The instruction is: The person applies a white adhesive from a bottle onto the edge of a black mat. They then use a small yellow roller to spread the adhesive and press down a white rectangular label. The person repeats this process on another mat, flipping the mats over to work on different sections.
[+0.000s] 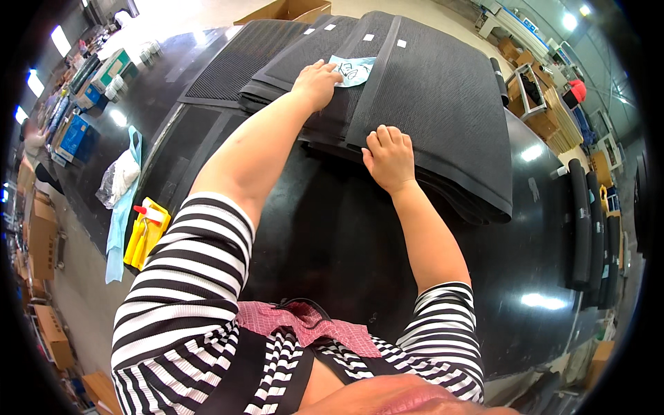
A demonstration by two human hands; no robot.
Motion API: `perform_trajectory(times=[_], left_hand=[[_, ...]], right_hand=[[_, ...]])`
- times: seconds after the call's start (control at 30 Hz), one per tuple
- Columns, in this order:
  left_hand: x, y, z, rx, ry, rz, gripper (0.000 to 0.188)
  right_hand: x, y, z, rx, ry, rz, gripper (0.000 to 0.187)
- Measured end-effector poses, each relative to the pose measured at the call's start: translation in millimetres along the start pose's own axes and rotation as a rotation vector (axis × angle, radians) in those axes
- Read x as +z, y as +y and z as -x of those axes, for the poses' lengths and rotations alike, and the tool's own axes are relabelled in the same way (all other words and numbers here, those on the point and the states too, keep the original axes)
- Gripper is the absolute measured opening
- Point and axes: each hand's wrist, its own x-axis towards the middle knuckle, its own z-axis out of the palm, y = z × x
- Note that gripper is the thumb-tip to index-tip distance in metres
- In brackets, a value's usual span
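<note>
A thick stack of folded black mesh sheets (443, 90) lies on the far half of the black table. On top of it is a light blue slip (354, 71) with dark handwriting. My left hand (318, 86) reaches over the stack, its bent fingers closed at the slip's left edge; the thumb is partly hidden. Nearer to me, my right hand (390, 158) has its fingers curled over the front edge of the stack, by a smooth black border strip (377, 76). Several small white labels (401, 43) dot the far part of the sheets.
The glossy black table (318, 228) spreads around the stack. On its left edge lie a yellow tray (160, 228) with a red-tipped tool, a light blue strip (119, 228) and a clear plastic bag (107, 185). Black rolls (579, 221) stand at the right; cartons (43, 238) line the left.
</note>
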Motion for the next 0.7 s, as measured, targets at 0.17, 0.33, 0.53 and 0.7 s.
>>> perform_trajectory(times=[0.17, 0.33, 0.53, 0.7], left_hand=[[-82.8, 9.6, 44.5, 0.082, -0.18, -0.06, 0.045], [-204.2, 105.3, 168.0, 0.304, -0.628, 0.05, 0.049], [-262.4, 149.8, 330.1, 0.486, -0.925, 0.602, 0.054], [-238.8, 177.9, 373.0, 0.476, -0.949, 0.708, 0.048]], right_hand=[[-38.8, -37.3, 32.4, 0.124, 0.187, -0.31, 0.045], [-89.9, -104.2, 142.1, 0.247, 0.114, -0.71, 0.024], [-145.5, -185.8, 238.6, 0.594, 0.009, -0.944, 0.014], [-196.7, -222.8, 249.9, 0.534, 0.052, -0.798, 0.012]])
